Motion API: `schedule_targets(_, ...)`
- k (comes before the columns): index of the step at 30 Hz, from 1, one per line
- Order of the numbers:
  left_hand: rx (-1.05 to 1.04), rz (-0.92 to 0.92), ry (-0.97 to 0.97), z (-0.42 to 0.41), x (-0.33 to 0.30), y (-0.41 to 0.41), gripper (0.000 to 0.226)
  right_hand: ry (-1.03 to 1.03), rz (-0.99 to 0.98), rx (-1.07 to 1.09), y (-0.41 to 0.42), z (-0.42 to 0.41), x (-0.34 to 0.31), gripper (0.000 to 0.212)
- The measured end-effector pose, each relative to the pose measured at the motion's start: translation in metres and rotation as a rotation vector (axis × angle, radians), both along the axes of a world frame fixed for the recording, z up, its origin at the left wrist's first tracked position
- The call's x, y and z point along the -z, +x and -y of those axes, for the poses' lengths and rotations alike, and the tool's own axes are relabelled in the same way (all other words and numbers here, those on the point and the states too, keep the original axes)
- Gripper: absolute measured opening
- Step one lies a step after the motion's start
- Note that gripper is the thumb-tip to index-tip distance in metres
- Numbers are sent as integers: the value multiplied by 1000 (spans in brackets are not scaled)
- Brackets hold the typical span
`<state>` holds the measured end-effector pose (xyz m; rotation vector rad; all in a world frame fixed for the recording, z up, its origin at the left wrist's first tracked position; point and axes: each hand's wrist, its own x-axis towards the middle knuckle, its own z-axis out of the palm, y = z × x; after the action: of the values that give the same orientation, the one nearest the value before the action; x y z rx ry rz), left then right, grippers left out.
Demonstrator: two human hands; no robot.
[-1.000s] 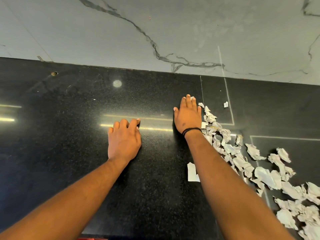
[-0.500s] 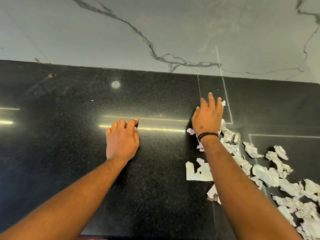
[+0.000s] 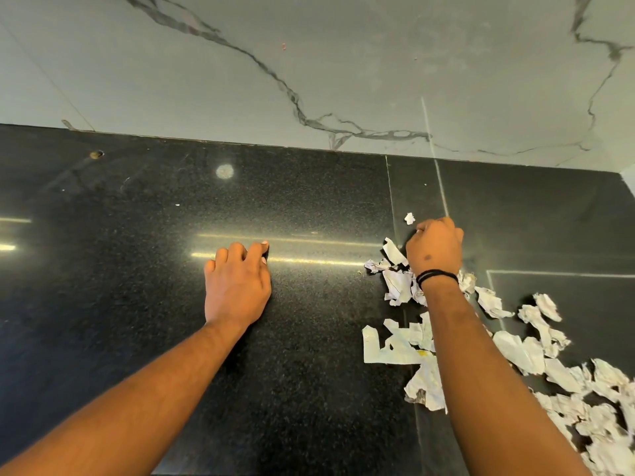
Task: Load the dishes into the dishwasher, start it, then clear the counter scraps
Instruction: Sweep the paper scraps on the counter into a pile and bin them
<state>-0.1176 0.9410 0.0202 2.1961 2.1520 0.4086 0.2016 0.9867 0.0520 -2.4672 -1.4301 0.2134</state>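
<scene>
The left hand (image 3: pixel 237 286) lies palm down on the black granite counter (image 3: pixel 137 269), fingers loosely bent, holding nothing. The right hand (image 3: pixel 433 247), with a black wristband (image 3: pixel 437 277), is curled into a fist over the far end of the torn paper scraps (image 3: pixel 522 352); can't tell if it actually grips any. The scraps trail along the counter's right side, one small bit (image 3: pixel 409 218) apart, by the knuckles. A marble-look wall (image 3: pixel 309 63) stands behind.

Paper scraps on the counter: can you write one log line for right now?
stage: clearing scraps | right hand: curled over paper scraps | left hand: resting on counter | loose scraps remain at right
</scene>
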Motion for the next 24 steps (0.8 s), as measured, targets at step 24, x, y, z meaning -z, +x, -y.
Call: schedule_targets(24, 11, 15, 17, 1, 0, 1, 29, 140, -25, -664, -146, 148, 23, 44)
